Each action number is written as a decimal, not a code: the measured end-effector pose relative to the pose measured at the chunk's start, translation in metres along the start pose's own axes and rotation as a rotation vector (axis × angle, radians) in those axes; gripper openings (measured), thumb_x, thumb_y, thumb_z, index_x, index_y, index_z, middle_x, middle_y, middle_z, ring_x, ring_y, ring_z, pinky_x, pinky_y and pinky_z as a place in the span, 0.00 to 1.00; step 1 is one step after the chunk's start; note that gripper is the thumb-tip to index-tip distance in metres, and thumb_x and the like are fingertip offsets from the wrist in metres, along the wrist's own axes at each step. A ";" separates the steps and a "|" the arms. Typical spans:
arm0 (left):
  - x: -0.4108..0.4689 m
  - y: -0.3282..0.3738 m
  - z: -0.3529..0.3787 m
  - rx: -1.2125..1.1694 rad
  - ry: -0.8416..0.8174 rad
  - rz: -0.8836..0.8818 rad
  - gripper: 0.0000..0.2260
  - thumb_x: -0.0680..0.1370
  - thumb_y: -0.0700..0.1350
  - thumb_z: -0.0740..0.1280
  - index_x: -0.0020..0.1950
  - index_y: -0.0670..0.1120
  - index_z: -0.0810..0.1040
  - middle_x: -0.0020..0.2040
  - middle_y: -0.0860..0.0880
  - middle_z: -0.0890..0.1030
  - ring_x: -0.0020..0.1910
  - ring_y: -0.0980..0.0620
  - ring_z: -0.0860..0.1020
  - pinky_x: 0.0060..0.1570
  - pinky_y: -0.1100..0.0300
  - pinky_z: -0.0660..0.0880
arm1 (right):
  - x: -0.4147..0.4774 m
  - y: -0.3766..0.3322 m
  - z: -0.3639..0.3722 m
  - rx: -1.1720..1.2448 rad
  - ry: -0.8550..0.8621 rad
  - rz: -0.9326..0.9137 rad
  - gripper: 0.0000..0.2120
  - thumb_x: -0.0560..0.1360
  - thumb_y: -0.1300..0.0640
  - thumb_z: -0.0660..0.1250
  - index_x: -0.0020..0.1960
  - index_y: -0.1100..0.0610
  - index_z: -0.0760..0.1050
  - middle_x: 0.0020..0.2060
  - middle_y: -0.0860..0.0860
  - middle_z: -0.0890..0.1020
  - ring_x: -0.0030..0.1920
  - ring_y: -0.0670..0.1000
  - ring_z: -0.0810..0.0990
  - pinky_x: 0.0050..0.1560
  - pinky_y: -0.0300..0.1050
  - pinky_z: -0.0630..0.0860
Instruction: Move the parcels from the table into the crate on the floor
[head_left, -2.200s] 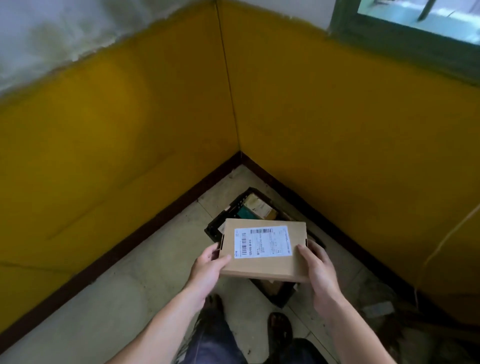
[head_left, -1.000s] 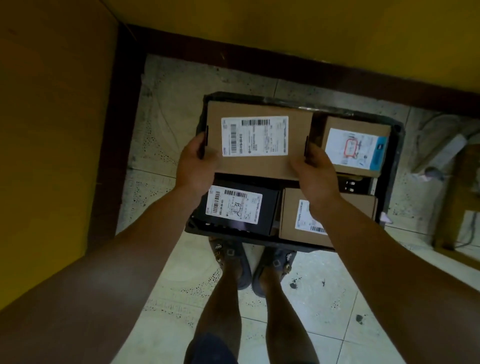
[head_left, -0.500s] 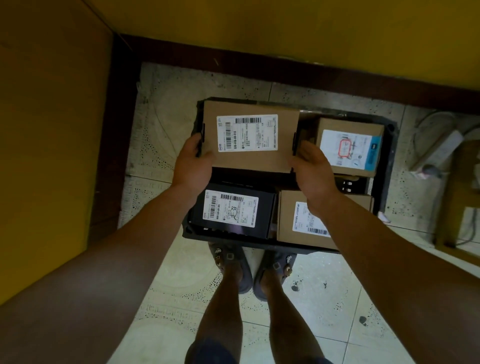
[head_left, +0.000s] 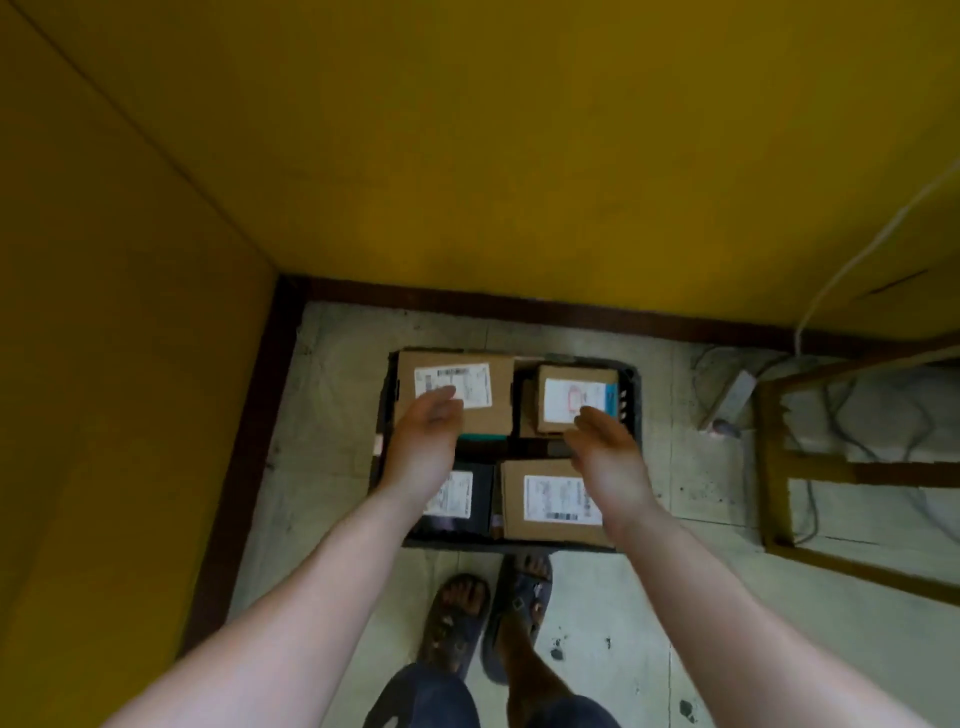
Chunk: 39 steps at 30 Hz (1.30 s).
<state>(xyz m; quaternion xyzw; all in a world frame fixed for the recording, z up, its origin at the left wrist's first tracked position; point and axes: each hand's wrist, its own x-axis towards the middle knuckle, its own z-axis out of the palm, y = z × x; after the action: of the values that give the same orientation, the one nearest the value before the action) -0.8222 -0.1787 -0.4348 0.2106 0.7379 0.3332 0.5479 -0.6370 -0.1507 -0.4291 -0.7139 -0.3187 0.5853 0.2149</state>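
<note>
Head view: cardboard parcel (head_left: 501, 410) rests at the crate's (head_left: 631, 400) eleven o'clock, at least four inside; left hand (head_left: 426, 441) and right hand (head_left: 605, 452) empty, fingers relaxed; bench unseen.

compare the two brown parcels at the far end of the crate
The far left parcel is wider than the far right parcel. The far left parcel's label is plain white with barcodes; the far right parcel's has a red mark and a blue edge. Both are brown cardboard, label up, in the crate.
</note>
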 end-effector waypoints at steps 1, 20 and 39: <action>-0.013 0.014 0.002 -0.012 -0.037 0.001 0.13 0.82 0.43 0.62 0.65 0.53 0.75 0.63 0.52 0.78 0.65 0.48 0.75 0.63 0.53 0.73 | -0.015 -0.010 -0.008 0.004 0.016 -0.014 0.21 0.79 0.57 0.65 0.71 0.50 0.70 0.69 0.50 0.74 0.68 0.53 0.73 0.71 0.55 0.68; -0.253 0.183 0.164 0.165 -0.549 0.265 0.07 0.81 0.47 0.65 0.57 0.54 0.79 0.56 0.53 0.82 0.56 0.54 0.80 0.54 0.59 0.76 | -0.247 -0.077 -0.231 0.348 0.427 -0.204 0.18 0.80 0.54 0.64 0.70 0.49 0.70 0.60 0.45 0.76 0.56 0.46 0.76 0.53 0.39 0.74; -0.480 0.143 0.544 0.292 -0.860 0.316 0.09 0.81 0.42 0.64 0.60 0.46 0.78 0.50 0.51 0.83 0.50 0.52 0.80 0.51 0.60 0.73 | -0.304 0.058 -0.644 0.562 0.616 -0.269 0.18 0.78 0.57 0.65 0.68 0.56 0.72 0.50 0.51 0.81 0.51 0.50 0.80 0.57 0.49 0.77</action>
<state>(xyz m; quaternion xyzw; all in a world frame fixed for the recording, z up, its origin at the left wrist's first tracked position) -0.1645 -0.2623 -0.1072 0.5137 0.4423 0.1879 0.7108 -0.0327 -0.3638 -0.1134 -0.7211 -0.1583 0.3760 0.5600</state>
